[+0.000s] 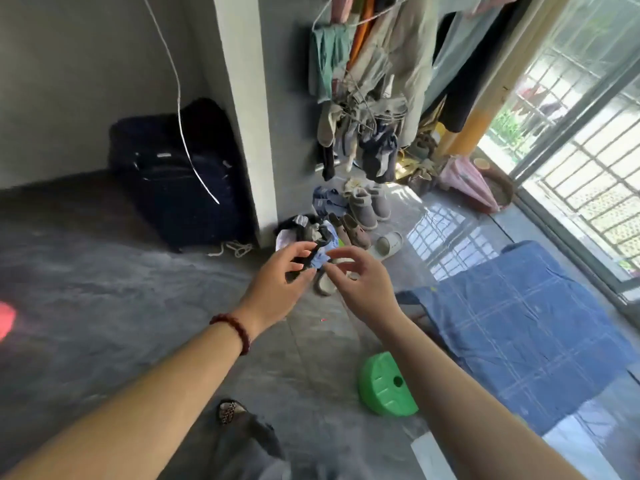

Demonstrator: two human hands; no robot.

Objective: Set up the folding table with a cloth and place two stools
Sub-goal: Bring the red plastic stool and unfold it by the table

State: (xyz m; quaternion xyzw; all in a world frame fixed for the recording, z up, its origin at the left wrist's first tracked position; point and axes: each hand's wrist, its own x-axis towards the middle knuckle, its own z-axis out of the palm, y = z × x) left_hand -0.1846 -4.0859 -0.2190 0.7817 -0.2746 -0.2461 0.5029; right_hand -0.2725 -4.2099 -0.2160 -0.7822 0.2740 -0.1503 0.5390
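Left hand (280, 271): raised in front of the body, fingers spread and loosely bent, holding nothing. A red bead bracelet (232, 332) sits on its wrist.

Right hand (360, 278): level with the left hand and just beside it, not touching. Its fingers are relaxed and apart, with nothing between them.

Blue cloth (519, 323): lies to the right of the right hand, spread flat with its edges hanging down. It covers the table, so the tabletop itself is hidden.

Green stool (384, 386): stands on the floor below the right forearm, nearer the body than the hands, and just beside the near left corner of the cloth.

Beyond the fingertips:
- a pile of shoes (363, 209) and a pale slipper (389, 242) on the floor;
- hanging clothes (363, 98) above them.

A dark bag (180, 181) stands far left of the left hand, against the wall.
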